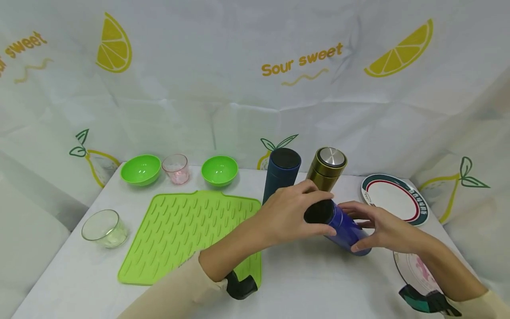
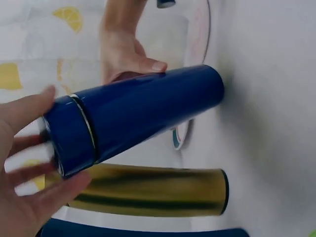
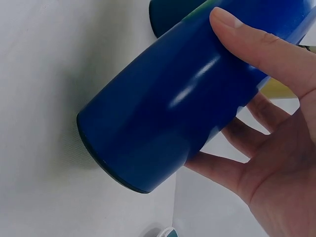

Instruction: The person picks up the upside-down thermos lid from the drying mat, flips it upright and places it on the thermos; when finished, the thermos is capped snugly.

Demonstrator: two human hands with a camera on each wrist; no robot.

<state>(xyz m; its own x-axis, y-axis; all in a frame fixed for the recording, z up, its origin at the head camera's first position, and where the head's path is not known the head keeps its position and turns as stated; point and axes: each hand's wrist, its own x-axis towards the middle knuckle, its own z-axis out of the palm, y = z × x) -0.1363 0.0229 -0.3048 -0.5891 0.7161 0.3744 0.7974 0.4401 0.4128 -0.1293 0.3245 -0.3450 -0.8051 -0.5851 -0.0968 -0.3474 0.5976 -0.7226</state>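
A shiny blue thermos (image 1: 345, 234) leans between the two hands, its dark-topped lid end up toward the left and its base low toward the right. The left hand (image 1: 291, 215) grips it around the lid, thumb and fingers spread to either side, as the left wrist view also shows on the thermos (image 2: 143, 111). Lower down, the right hand (image 1: 382, 228) holds the body with its thumb on one side and fingers on the other. In the right wrist view the base of the thermos (image 3: 148, 123) is close over the white tabletop.
Just behind stand a dark blue thermos (image 1: 279, 175) and a gold thermos (image 1: 320, 175). Plates (image 1: 392, 197) lie at the right. A green mat (image 1: 187, 239), green bowls (image 1: 140, 173), a pink glass (image 1: 177, 170) and a clear glass (image 1: 105, 230) are at the left.
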